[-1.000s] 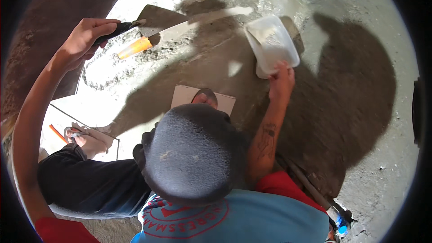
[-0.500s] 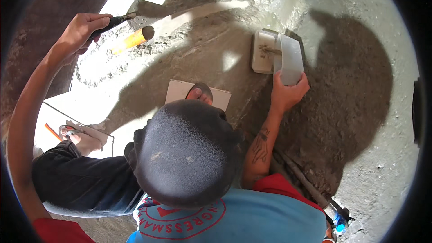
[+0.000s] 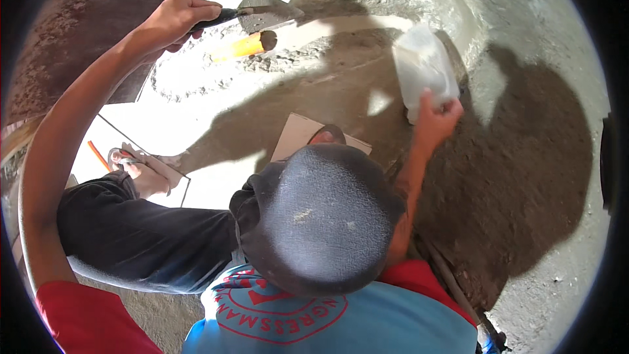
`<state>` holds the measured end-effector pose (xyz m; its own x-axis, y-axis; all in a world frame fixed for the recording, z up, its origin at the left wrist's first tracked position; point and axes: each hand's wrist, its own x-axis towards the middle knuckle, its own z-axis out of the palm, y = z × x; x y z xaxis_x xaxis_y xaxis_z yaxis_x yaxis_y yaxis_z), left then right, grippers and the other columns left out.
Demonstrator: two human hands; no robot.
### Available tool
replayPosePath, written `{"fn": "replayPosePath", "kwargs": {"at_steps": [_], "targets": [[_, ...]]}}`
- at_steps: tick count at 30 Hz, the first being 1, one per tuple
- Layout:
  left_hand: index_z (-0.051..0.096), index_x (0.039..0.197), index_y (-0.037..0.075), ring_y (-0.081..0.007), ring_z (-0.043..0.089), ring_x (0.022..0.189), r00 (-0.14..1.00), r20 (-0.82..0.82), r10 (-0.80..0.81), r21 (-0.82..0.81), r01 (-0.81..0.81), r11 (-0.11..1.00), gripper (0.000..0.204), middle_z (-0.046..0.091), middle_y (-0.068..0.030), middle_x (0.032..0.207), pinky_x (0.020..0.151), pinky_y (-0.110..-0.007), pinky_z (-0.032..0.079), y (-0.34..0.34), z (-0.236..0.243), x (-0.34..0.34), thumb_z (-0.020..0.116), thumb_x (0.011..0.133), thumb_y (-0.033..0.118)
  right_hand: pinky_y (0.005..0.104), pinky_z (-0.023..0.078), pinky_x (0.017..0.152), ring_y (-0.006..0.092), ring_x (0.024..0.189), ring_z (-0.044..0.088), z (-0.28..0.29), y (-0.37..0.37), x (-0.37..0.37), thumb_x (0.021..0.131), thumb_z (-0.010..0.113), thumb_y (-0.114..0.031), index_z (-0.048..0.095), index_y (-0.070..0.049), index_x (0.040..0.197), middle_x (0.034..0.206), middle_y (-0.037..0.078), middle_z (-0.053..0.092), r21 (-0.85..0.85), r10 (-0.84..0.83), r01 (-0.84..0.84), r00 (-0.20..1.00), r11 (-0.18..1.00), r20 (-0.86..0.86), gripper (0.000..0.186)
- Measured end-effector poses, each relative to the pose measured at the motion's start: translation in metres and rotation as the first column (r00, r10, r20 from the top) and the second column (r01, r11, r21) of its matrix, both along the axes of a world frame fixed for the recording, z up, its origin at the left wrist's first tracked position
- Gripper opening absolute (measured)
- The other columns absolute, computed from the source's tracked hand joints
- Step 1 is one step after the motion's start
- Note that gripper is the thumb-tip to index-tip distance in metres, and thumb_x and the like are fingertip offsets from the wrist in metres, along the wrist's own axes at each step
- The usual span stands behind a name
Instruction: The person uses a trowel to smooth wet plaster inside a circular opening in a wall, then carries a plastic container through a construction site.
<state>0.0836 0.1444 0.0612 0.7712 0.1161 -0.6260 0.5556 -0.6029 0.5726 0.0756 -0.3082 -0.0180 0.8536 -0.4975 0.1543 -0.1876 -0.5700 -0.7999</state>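
My left hand (image 3: 180, 21) is closed around the black handle of a trowel (image 3: 268, 13). The trowel's grey, mortar-smeared blade points right, just above the open end of an orange pipe (image 3: 241, 47) at the rough mortar. Off to the right, my right hand (image 3: 438, 115) grips the near end of a translucent white plastic container (image 3: 422, 69). The container is blurred and tilted, and its inside cannot be made out. Below and between my hands is my bent knee (image 3: 321, 216) in dusty dark trousers.
A tile piece (image 3: 296, 136) lies under my sandalled foot. White floor tiles (image 3: 213, 182) are at left, by my other foot (image 3: 141, 172) and a thin orange strip (image 3: 98, 156). A dark surface (image 3: 78, 46) fills the far left; a rough wall (image 3: 557, 46) curves along the right. A rod (image 3: 452, 282) lies lower right.
The view has shifted, so the scene sits farther right. My right hand has turned the container; its mortar-smeared inside, seen earlier, is hidden now. The trowel stays in my left hand near the pipe.
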Motion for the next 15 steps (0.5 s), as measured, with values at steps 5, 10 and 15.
{"fn": "replayPosePath", "kwargs": {"at_steps": [5,10,15], "targets": [[0.061,0.130,0.008,-0.0027,0.033,0.043,1.000,0.024,0.004,0.021,-0.004,1.000,0.040,0.052,0.0014,0.064,0.036,-0.022,0.024,-0.002,0.006,0.002,0.055,0.099,0.033,0.0407,0.052,0.081,0.0299,0.092,0.064,-0.069,0.027,0.059,0.066,0.083,-0.027,0.057,0.000,0.110,0.102,0.016,0.063,-0.129,0.196,-0.180,0.973,0.975,0.123,0.058],[0.061,0.130,0.010,-0.0028,0.032,0.044,1.000,-0.016,0.024,-0.008,-0.024,1.000,0.039,0.052,0.0016,0.064,0.036,-0.022,0.024,0.007,0.009,-0.001,0.055,0.099,0.032,0.0435,0.050,0.084,0.0351,0.095,0.062,-0.089,0.039,0.090,0.061,0.083,-0.034,0.059,-0.003,0.111,0.102,0.018,0.063,-0.369,0.287,-0.270,0.958,0.889,-0.010,0.063],[0.062,0.129,0.009,-0.0029,0.032,0.043,0.999,-0.016,0.033,0.011,-0.033,0.999,0.038,0.051,0.0013,0.064,0.036,-0.022,0.024,0.012,0.006,-0.004,0.054,0.099,0.031,0.0434,0.051,0.083,0.0346,0.092,0.063,-0.098,0.050,0.090,0.062,0.083,-0.032,0.059,-0.004,0.111,0.099,0.016,0.063,-0.379,0.369,-0.342,0.929,0.860,0.000,0.062]]}}
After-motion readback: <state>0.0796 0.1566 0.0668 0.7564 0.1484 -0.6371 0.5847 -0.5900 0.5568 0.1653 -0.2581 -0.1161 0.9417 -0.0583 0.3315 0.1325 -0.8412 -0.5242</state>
